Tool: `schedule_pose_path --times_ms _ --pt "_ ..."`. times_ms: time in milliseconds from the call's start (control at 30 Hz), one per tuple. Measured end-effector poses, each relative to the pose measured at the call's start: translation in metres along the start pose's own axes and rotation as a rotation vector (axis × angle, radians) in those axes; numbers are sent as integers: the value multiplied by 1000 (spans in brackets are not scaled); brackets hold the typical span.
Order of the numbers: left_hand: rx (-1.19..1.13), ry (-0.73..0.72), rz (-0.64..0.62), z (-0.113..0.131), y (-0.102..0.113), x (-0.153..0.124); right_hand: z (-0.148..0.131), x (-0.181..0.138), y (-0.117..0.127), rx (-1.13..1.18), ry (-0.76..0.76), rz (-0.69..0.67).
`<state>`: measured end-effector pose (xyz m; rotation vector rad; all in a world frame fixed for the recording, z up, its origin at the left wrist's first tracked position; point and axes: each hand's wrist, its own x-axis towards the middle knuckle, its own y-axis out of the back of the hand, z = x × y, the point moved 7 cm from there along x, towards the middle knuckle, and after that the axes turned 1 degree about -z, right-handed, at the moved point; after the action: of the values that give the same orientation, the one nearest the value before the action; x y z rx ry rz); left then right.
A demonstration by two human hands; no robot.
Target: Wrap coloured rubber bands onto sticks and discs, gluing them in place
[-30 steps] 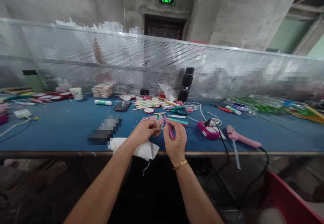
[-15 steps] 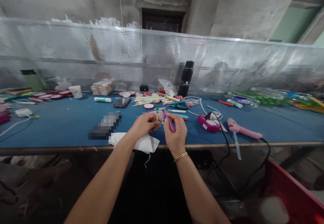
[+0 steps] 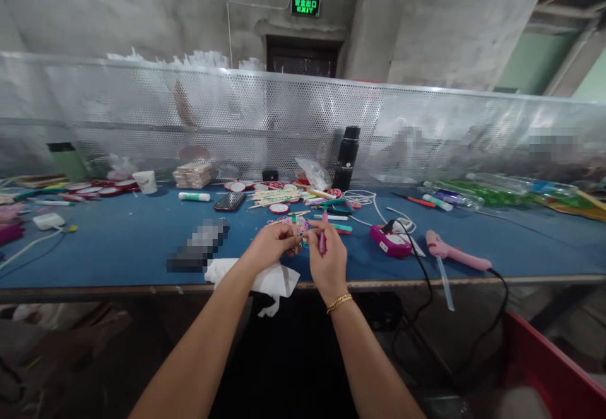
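Note:
My left hand (image 3: pixel 273 247) is closed in a pinch on a small wooden stick (image 3: pixel 293 219) with a green end pointing up. Most of that stick is hidden by the fingers. Beside it, my right hand (image 3: pixel 328 252) grips a purple marker (image 3: pixel 323 235), held nearly upright, and its fingertips come close to the left ones. Behind both hands lies a pile of small colourful rubber bands (image 3: pixel 301 224). White tissue (image 3: pixel 279 279) is under my left wrist at the table's front edge.
Wooden sticks (image 3: pixel 269 198), a black bottle (image 3: pixel 347 157) and a phone (image 3: pixel 230 201) are farther back on the blue table (image 3: pixel 118 242). To the right are a magenta box (image 3: pixel 391 241) and a pink glue gun (image 3: pixel 457 255) with cords.
The purple marker has turned more upright in my right hand, whose fingertips have moved nearer the left hand. The view has tilted up slightly. The left hand keeps its pinch.

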<state>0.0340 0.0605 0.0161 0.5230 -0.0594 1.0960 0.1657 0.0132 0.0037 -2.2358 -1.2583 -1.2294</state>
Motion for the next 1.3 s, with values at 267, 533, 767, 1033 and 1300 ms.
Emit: schedule_pose_path --times_ms 267,533,767,1033,1300 --pt "86 19 -49 -5 -2 0 -6 0 0 48 15 -28" --pt "136 16 -79 -6 -3 0 -2 1 -2 130 -16 -35" --pt "242 -79 -150 -6 -6 1 5 2 0 242 -109 -15" --pt "277 -40 -250 -2 -16 -3 5 2 -3 257 -78 -58" --pt "239 3 -227 -10 -13 -1 2 1 7 205 -58 49"
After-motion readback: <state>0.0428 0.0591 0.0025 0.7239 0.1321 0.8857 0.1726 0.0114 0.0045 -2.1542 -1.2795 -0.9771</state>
